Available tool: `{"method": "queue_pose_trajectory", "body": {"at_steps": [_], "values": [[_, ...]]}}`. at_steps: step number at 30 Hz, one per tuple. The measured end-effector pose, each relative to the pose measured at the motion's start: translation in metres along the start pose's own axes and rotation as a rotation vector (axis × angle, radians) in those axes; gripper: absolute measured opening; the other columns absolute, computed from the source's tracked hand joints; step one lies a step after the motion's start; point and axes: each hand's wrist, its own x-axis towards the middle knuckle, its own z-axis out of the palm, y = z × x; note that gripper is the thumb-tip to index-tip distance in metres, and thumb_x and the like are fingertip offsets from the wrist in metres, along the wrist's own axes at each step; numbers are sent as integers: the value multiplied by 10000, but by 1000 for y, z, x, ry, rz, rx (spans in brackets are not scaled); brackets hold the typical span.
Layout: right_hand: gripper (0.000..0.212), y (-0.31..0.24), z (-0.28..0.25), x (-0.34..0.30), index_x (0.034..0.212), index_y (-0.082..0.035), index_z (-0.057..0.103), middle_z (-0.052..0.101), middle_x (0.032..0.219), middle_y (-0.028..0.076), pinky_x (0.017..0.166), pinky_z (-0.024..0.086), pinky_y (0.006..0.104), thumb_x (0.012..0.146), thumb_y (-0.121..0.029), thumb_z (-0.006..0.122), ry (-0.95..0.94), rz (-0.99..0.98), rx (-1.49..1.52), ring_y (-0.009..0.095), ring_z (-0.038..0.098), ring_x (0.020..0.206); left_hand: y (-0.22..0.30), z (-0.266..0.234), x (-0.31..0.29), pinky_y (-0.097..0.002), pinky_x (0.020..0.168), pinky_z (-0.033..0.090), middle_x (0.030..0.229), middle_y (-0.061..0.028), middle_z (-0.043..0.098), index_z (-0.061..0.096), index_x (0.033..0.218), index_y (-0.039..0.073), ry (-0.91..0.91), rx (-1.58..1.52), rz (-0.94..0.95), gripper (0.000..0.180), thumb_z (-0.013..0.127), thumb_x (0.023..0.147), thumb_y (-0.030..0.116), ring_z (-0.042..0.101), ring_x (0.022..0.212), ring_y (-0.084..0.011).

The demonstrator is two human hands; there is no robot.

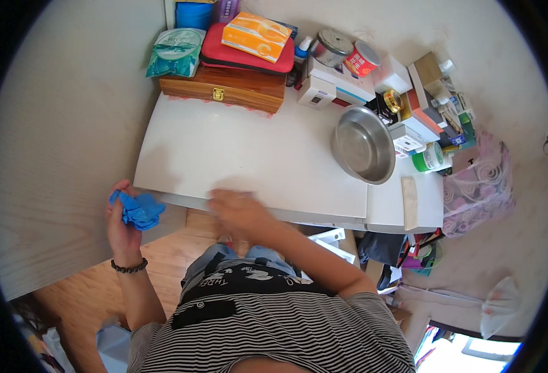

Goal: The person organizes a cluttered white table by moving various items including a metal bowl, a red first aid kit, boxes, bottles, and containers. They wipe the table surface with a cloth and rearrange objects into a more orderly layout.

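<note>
My left hand (pixel 123 231) is closed around a crumpled blue cloth-like bundle (pixel 143 212), beside the left front corner of a white tabletop (pixel 243 146). Whether the bundle is a rag or gloves cannot be made out. Smeared by motion, my right hand (pixel 236 211) hovers at the table's front edge, and its fingers do not show clearly. Toward the right of the tabletop stands a round metal basin (pixel 364 146) with nothing visible inside.
A wooden box (pixel 224 89) with a red case (pixel 247 53) and an orange carton (pixel 256 36) on top stands at the back left. Boxes and tins (pixel 334 47) crowd the back right. A beige strip (pixel 409 203) lies by the right front edge.
</note>
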Motion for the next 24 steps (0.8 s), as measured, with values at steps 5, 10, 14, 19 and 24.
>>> {"method": "queue_pose_trajectory", "body": {"at_steps": [5,10,14,19,24], "values": [[451,59,-67,-76,1301,22,499,450,1399,241,1070,383,463,866,-39,600,487,654,-438,404,423,1315,-1,-6,-3,-229,683,455,900,9,578,581,1218,10,6,5,-42,304,585,951,157,538,804,-83],[529,19,-14,0,1302,65,464,452,1364,255,1120,285,509,812,-86,595,221,328,-332,405,386,1326,-8,8,8,-256,778,471,1005,-23,601,602,1180,13,-91,-28,-114,276,576,910,66,563,905,-114],[428,-14,19,31,1203,22,569,559,1250,188,1076,372,470,776,10,537,120,-166,148,359,494,1241,-10,31,16,-305,926,469,1176,-94,584,638,1098,23,-111,13,-118,292,548,826,-38,572,1084,-187],[397,12,-33,4,1113,0,630,591,1187,170,1017,431,432,722,29,565,323,114,-108,352,547,1134,-15,25,17,-327,925,478,1209,-134,569,651,977,34,-139,-3,-90,264,518,782,-84,579,1104,-242],[494,78,-63,-33,1306,-21,513,499,1338,204,1095,320,498,816,-27,580,469,506,-398,377,449,1265,-21,22,19,-272,695,482,1119,-138,567,606,898,16,-119,-111,-140,202,469,783,-77,575,821,-183]]}}
